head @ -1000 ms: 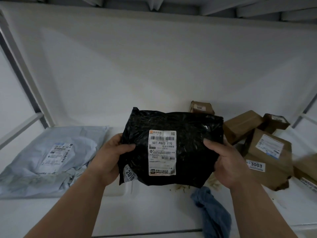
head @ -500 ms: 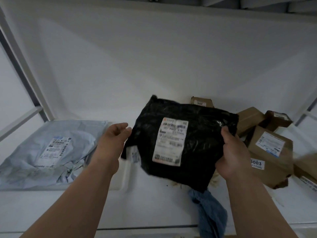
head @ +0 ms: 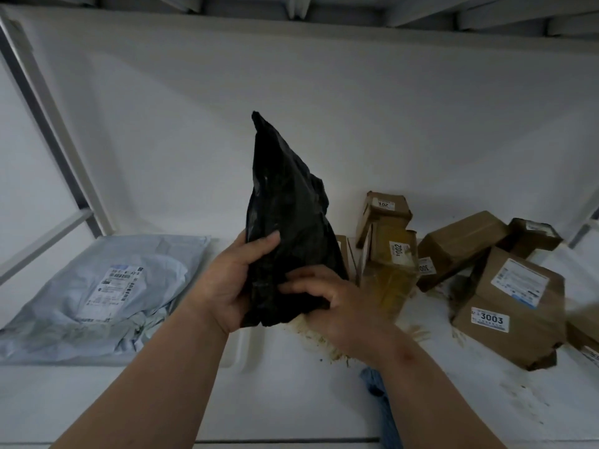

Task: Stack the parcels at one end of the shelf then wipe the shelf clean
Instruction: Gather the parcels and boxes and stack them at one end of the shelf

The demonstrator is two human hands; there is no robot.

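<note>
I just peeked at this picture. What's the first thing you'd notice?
The black parcel stands on end mid-frame, gripped low down by the left hand and right hand. To the right, brown boxes lie in a jumble over a dirty patch of the shelf. A pale blue mailer bag lies flat at the left end.

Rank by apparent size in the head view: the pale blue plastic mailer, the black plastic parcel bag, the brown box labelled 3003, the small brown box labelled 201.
1. Pale blue plastic mailer.
2. Black plastic parcel bag, though it is held nearer the camera, so unsure against the mailer.
3. Brown box labelled 3003.
4. Small brown box labelled 201, farthest back.
</note>
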